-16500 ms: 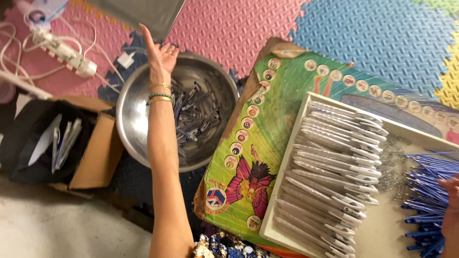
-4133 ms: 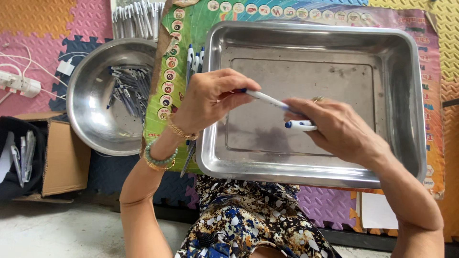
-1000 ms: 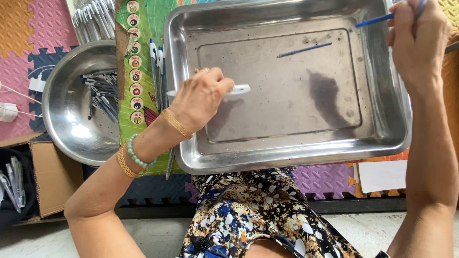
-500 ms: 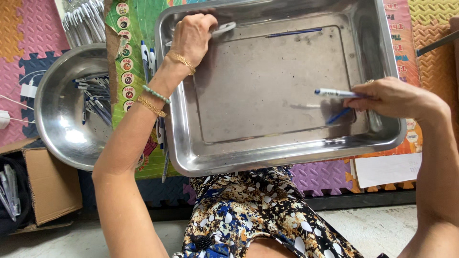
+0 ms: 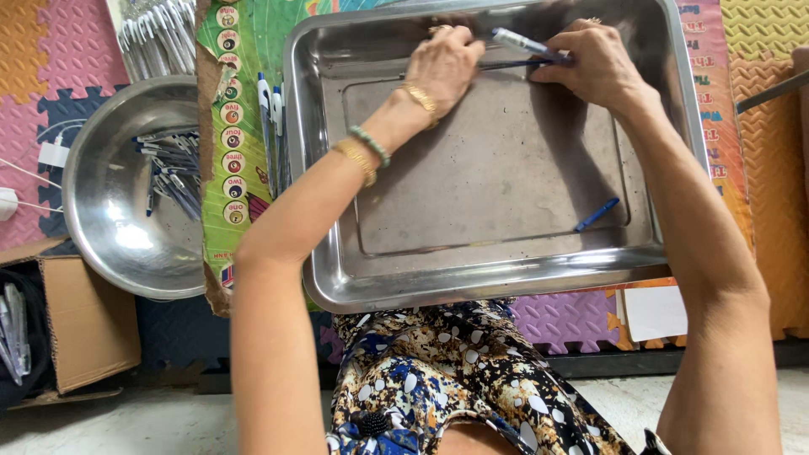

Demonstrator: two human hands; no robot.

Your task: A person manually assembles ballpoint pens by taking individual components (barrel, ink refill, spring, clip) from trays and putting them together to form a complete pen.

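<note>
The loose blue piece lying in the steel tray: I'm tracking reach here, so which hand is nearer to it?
Right. The right hand is at the tray's far edge, above the loose blue piece; the left hand is further left, also at the far edge.

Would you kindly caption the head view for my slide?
Both hands, left hand and right hand, hold a pen over a steel tray; a blue cap lies inside.

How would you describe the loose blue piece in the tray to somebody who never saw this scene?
Find the big steel tray in the middle. On its flat bottom, near the lower right corner, lies a short blue cap, slanted. It lies alone, apart from both hands at the far rim.
</note>
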